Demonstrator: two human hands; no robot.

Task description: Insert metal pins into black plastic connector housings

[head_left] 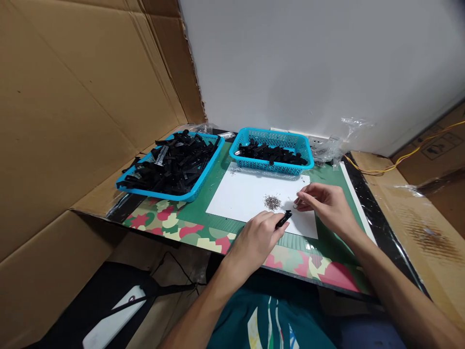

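My left hand point(259, 235) is closed around a small black plastic part point(284, 219), whose end sticks out past the fingers. To its right, my right hand point(325, 206) hovers low over the paper with thumb and fingertips pinched together. Something tiny and pale shows at those fingertips, too small to name. Between and beyond the hands, a pile of tiny metal pieces point(272, 202) lies on a white sheet of paper point(236, 193). The two hands are apart from each other.
A blue tray point(192, 195) heaped with black plastic parts stands at the left. Behind the paper is a blue basket point(272, 168) holding more. Cardboard point(72, 87) walls the left side; a yellow cable point(403, 159) runs at the right. A white phone point(114, 320) lies below left.
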